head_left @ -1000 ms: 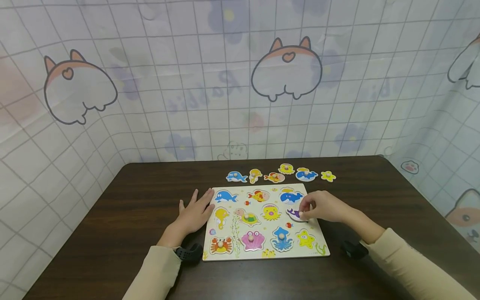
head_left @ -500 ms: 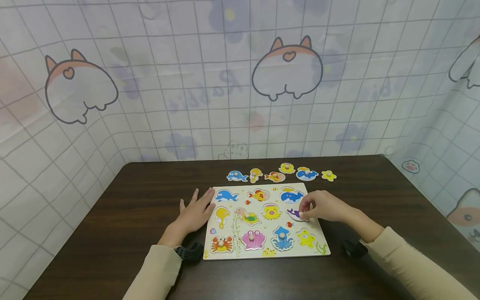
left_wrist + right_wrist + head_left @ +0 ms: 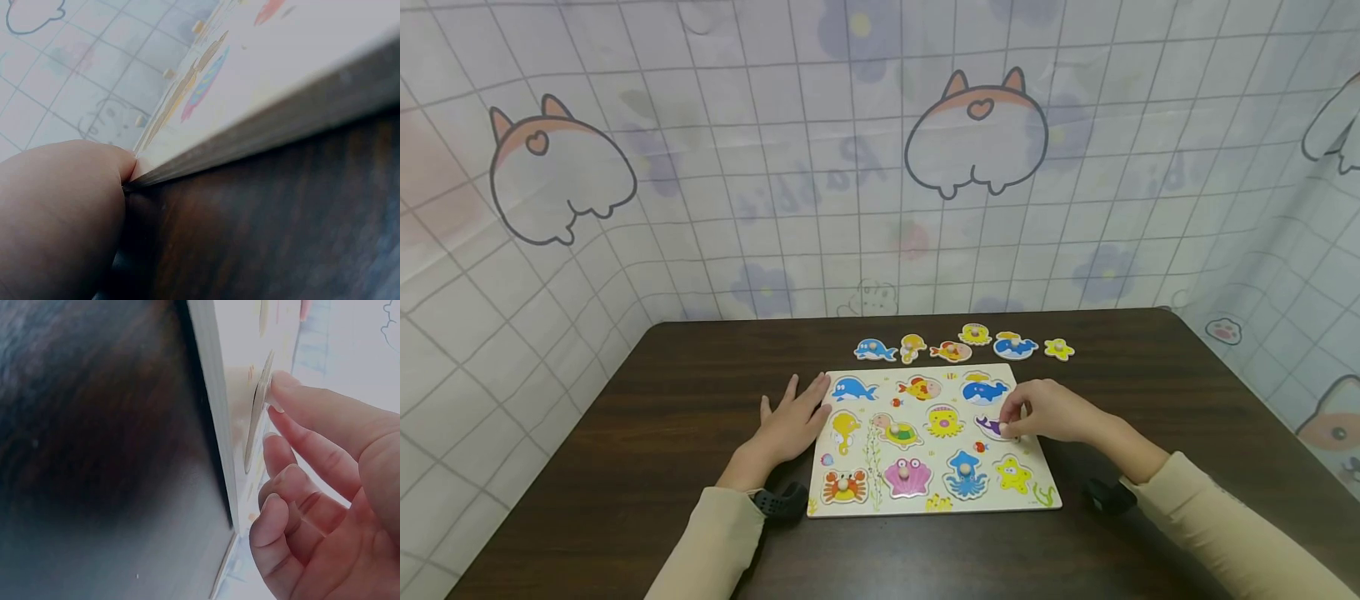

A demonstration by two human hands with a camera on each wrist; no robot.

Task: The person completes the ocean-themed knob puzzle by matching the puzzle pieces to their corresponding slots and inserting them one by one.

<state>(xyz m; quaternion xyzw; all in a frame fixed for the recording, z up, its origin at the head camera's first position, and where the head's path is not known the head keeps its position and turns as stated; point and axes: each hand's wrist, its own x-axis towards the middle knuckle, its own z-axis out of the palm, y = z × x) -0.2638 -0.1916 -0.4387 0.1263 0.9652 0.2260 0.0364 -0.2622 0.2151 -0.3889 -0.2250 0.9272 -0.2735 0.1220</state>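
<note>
Right hand [image 3: 1051, 411] pinched the flat purple whale-shaped piece [image 3: 987, 425] above the right-hand part of the cream rectangular puzzle board [image 3: 985, 505]. Right wrist view: piece slanted to the board's face, so judged not flush. Left hand [image 3: 786, 429] grasped nothing; fingers spread, resting at the board's left edge.

Almost no change over the last second; both hands kept their places at the board. Read as a pause in the fitting, piece not yet seated.

Sitting in the board, left of the right hand: knobbed green-shelled turtle piece [image 3: 902, 433], red-orange crab piece [image 3: 844, 493], pink shell piece [image 3: 917, 478], blue squid piece [image 3: 966, 486].

Beyond the board's far edge, loose: light-blue whale piece [image 3: 872, 351], yellow seahorse piece [image 3: 913, 342], red-and-yellow fish piece [image 3: 951, 354], yellow octopus piece [image 3: 975, 337], dark-blue whale piece [image 3: 1016, 350], yellow star piece [image 3: 1059, 351]. Under the board, a dark brown wood-grain table [image 3: 647, 433].
</note>
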